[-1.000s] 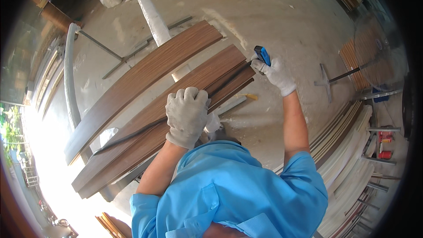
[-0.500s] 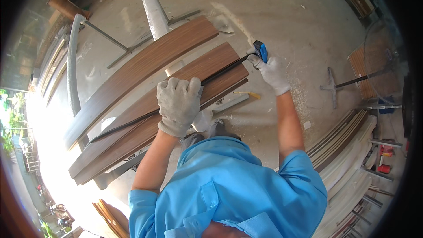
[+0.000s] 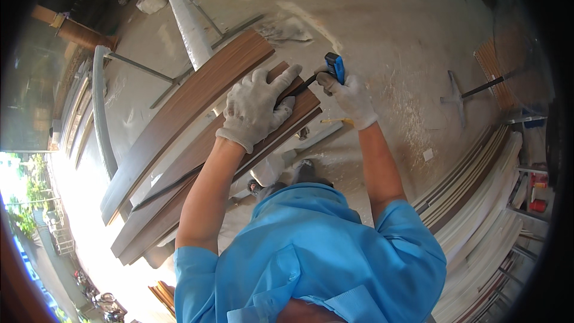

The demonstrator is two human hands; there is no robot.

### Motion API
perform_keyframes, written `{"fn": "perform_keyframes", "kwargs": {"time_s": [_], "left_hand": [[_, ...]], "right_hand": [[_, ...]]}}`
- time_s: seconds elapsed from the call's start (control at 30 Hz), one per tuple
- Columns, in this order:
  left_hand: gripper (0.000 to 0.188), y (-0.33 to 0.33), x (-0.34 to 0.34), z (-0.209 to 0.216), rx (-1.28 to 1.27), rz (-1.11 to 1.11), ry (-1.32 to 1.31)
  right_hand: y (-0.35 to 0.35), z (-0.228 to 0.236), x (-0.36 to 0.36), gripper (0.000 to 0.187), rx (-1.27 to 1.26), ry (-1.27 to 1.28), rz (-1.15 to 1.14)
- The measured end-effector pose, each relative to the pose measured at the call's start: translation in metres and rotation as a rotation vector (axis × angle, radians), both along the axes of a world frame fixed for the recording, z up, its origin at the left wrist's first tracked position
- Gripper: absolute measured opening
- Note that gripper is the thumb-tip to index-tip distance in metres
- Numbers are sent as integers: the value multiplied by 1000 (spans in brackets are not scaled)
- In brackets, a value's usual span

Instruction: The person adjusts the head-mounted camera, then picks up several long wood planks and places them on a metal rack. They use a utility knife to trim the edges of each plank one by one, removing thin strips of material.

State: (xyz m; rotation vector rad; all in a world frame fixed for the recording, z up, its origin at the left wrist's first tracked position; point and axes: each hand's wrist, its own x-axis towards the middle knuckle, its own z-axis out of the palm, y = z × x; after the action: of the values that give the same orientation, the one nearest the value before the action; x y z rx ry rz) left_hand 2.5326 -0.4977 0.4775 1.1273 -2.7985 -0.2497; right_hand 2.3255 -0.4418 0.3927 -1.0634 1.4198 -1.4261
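My left hand (image 3: 256, 107), in a pale work glove, lies over the brown wood-grain planks with its fingers spread. A dark strip, the blade (image 3: 306, 84) of a tape measure, runs along the planks and passes under this hand, between thumb and forefinger. Just beyond the planks' right end, my gloved right hand (image 3: 354, 100) is closed round the blue-and-black tape measure (image 3: 336, 67). The middle plank (image 3: 310, 103) lies beneath the blade. Farther off, another curved plank (image 3: 191, 110) sits beside it with a gap between. My palm hides part of the blade.
Metal stand legs (image 3: 140, 64) and a white wrapped post (image 3: 185, 24) stand at and behind the planks. Long strips (image 3: 460, 185) lie stacked on a rack at right. A metal cross-shaped foot (image 3: 457, 98) stands on the floor. My shoes (image 3: 305, 170) are beneath me.
My left hand has gone from a closed grip on the blade to spread fingers, shifting up and right towards the planks' end. The right hand and tape measure have moved slightly left in view.
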Motion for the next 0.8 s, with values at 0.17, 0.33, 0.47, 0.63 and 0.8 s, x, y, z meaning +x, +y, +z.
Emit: {"fn": "perform_keyframes", "kwargs": {"time_s": [0.17, 0.33, 0.47, 0.63, 0.8], "left_hand": [[52, -5, -4, 7, 45, -8, -62], [39, -10, -13, 9, 66, -36, 8], [29, -10, -23, 8, 66, -6, 21], [28, -4, -28, 4, 4, 41, 34], [39, -1, -19, -11, -1, 54, 129]], "right_hand": [[-1, 6, 5, 17, -12, 35, -51], [-1, 3, 2, 17, -54, 4, -15], [-6, -4, 0, 17, -57, 41, -24], [-8, -2, 0, 32, -1, 25, -23], [24, 16, -6, 45, 87, 128, -174]]}}
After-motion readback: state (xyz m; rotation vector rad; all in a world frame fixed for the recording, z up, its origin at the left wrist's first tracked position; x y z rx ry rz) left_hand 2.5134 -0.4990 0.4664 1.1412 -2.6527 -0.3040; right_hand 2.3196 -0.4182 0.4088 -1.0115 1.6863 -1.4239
